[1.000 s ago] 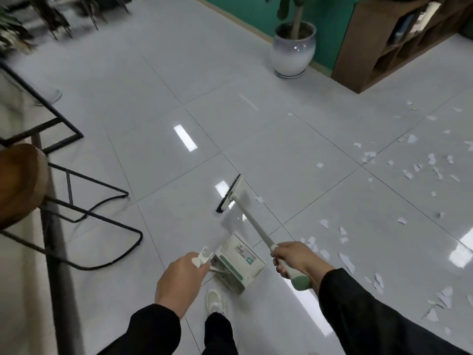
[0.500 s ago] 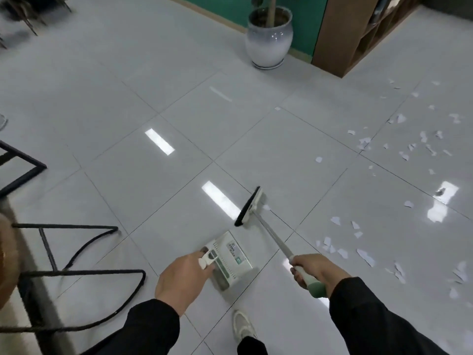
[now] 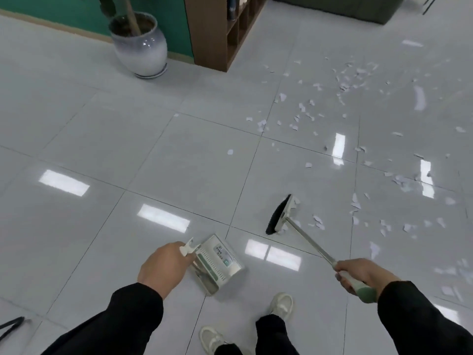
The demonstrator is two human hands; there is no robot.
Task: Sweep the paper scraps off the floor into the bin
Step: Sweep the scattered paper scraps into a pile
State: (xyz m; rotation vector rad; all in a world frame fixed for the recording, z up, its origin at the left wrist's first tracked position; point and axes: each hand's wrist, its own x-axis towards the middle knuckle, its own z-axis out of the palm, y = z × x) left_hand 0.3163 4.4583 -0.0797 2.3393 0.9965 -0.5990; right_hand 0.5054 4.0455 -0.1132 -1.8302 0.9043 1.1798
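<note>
The left hand (image 3: 163,269) has its fingers curled round the white handle of the dustpan (image 3: 217,263) and holds it. The dustpan hangs tilted, label side up; whether its lower edge touches the floor (image 3: 102,139) cannot be told. The right hand (image 3: 363,274) is wrapped fully round the green grip at the end of the broom (image 3: 281,216) and holds it. The metal shaft runs from that hand forward and left to the broom head.

All positions below are given relative to the broom head.

- Bristles: dark, on the left edge of the head, at or just above the floor; contact cannot be confirmed.
- Paper scraps (image 3: 320,224): the nearest pieces lie just beside the right edge of the head, one or two touching it. A loose band continues to the right and farther away, growing denser toward the far right of the floor.
- Dustpan: near, to the lower left, apart from the head.
- Open floor: left of the head, bare tile extends far out toward the left edge of the view.
- Plant pot (image 3: 140,44): well apart, far ahead and left, standing against the green wall.
- Wooden shelf unit (image 3: 212,34): well apart, far ahead; its lower corner borders the far end of the scrap field.
- Shoes (image 3: 281,303): behind the head, two pale shoes, one ahead of the other.

No bin is in view.
</note>
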